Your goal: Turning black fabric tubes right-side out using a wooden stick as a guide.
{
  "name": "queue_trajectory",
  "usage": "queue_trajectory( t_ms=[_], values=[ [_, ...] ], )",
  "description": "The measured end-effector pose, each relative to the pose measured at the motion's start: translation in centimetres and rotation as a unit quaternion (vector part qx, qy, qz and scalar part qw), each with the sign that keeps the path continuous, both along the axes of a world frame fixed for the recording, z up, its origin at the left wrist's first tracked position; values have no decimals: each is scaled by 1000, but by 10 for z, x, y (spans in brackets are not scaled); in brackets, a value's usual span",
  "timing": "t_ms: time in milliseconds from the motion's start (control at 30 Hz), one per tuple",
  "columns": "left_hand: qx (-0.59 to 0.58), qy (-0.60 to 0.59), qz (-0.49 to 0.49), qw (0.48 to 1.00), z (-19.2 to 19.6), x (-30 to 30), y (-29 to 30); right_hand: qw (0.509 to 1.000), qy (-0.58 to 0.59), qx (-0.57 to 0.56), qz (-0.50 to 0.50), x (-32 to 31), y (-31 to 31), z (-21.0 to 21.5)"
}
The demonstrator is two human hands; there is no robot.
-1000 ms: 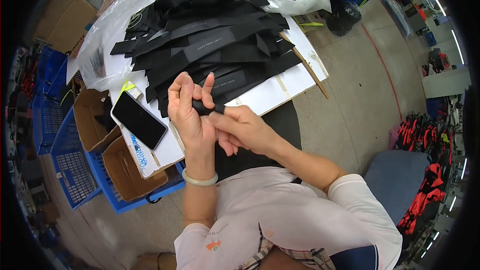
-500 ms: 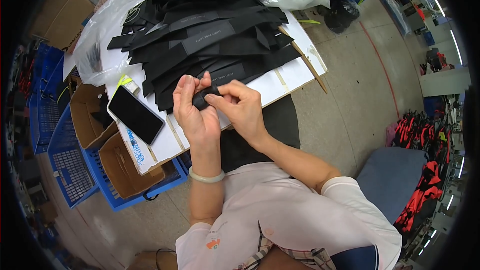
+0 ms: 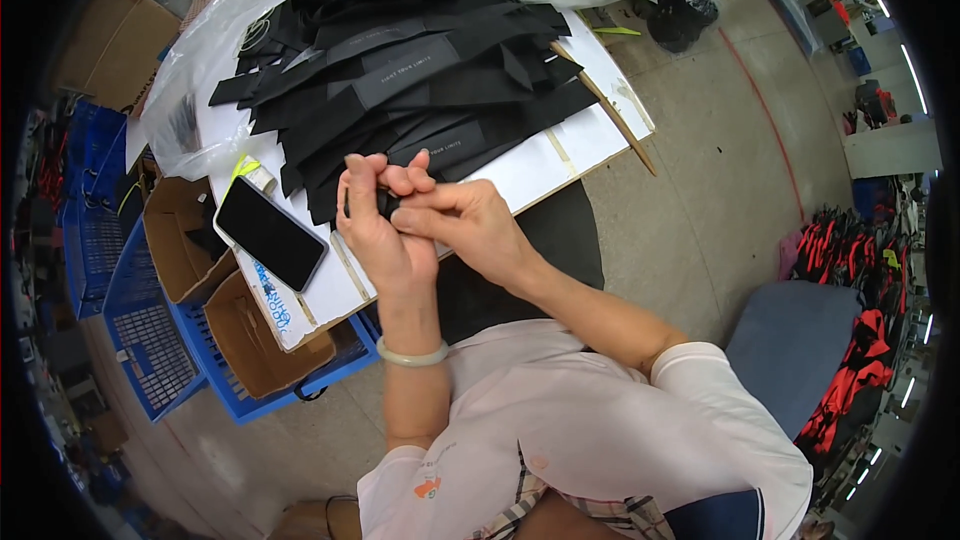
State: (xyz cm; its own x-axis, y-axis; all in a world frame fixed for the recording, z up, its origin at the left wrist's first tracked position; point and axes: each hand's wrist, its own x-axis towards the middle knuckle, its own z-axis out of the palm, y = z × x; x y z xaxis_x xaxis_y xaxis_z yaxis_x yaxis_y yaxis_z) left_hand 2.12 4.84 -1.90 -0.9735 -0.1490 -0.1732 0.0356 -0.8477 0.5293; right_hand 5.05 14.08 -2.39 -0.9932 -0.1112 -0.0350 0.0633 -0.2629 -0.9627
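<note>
Just in front of the table's near edge, both hands meet over a small black piece (image 3: 386,204). Most of it is covered by fingers, so its kind does not show. My left hand (image 3: 385,245), palm up with a pale bangle at the wrist, curls its fingers around it. From the right, my right hand (image 3: 478,232) pinches the same piece between thumb and fingers. Beyond the hands lies a heap of flat black fabric bands (image 3: 400,70), several with a dark grey printed patch.
A dark-screened phone (image 3: 272,232) lies left of my hands on the white tabletop (image 3: 540,172). A wooden stick (image 3: 615,115) juts over the right edge. Clear plastic (image 3: 185,90) spreads at the left. Cardboard boxes (image 3: 255,340) stand in blue crates (image 3: 150,355) beside the table.
My left fingers have curled further over the black piece, which shows less now. My right hand has shifted slightly left and down with its pinch.
</note>
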Motion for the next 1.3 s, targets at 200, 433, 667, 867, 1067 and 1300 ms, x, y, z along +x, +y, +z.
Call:
queue_trajectory(
  t_ms=[200,433,667,867,1067,1300],
  values=[
    [-13,-62,-79,995,-4,-2,-10,870,187,427,159,6,28,0],
    [26,-59,-168,984,-18,-11,-1,806,201,547,105,12,37,-16],
    [115,-25,-299,947,-15,-16,-15,941,-173,-126,262,-1,24,1],
    [133,61,-275,950,4,-13,-3,868,-192,-393,237,-12,39,5],
    [2,167,-198,966,9,-4,6,997,-5,-69,-44,-18,35,25],
    [23,94,-170,981,30,0,15,987,124,10,-104,-6,42,34]
  ],
)
